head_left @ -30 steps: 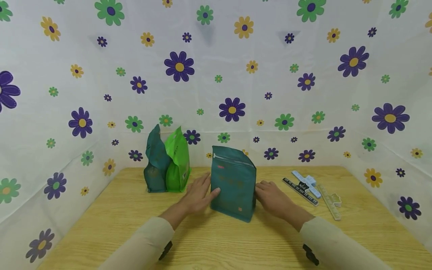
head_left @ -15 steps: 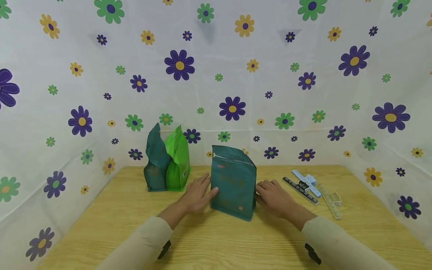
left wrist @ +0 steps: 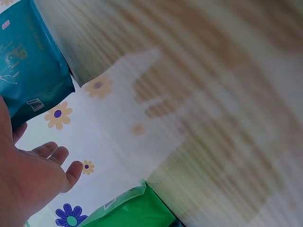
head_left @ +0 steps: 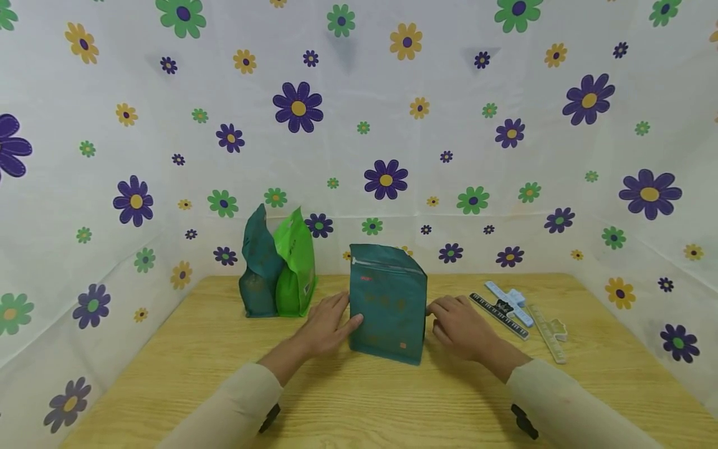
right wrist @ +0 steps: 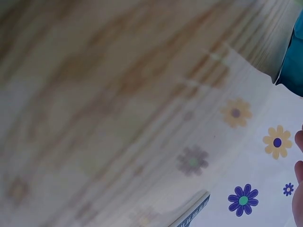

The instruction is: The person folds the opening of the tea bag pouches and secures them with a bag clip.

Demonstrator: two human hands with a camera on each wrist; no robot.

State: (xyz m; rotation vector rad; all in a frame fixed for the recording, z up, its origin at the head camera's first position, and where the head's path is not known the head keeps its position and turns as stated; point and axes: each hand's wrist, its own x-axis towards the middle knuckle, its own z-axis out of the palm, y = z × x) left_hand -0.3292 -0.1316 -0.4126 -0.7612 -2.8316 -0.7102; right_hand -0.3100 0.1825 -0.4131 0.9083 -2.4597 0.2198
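A dark teal stand-up pouch point(head_left: 387, 305) stands upright on the wooden table in the head view, with a pale strip across its upper front. My left hand point(head_left: 325, 324) is at its left side, the thumb on the front face and the other fingers stretched along the edge. In the left wrist view those fingers point(left wrist: 59, 153) look relaxed and spread below the pouch point(left wrist: 28, 61). My right hand point(head_left: 462, 327) is at the right side, fingers loosely bent, the index fingertip at the pouch's edge. Only bits of the right fingers point(right wrist: 299, 142) show in the right wrist view.
Another teal pouch point(head_left: 260, 268) and a bright green pouch point(head_left: 297, 268) stand at the back left. On the right lie a black ruler clip point(head_left: 499, 316), a light blue one point(head_left: 513, 302) and a clear one point(head_left: 548, 333). Flowered cloth point(head_left: 359, 81) hangs behind the table point(head_left: 364, 411).
The pouch has turned slightly, its lower right corner shifting back and to the right. My right hand has moved a little to the right; the left has barely moved.
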